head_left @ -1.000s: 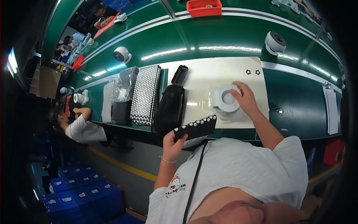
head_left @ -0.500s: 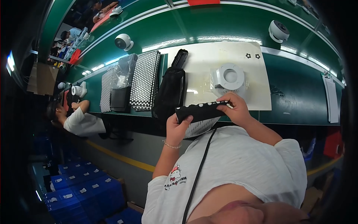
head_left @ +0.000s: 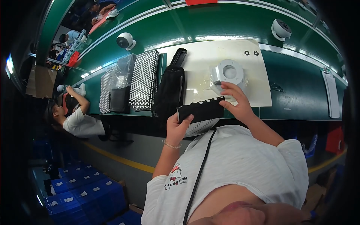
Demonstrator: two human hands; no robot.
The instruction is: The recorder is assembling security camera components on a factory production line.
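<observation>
Black sheet [head_left: 205, 112], long axis pointing rightward, left grip [head_left: 176, 128] clamping it, right grip [head_left: 240, 108] spread

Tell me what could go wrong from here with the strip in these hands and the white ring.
The black strip might twist or slip: the left hand grips one end, while the right hand has its fingers spread at the other. The right hand might also nudge the white ring, which lies just beyond its fingertips.
</observation>
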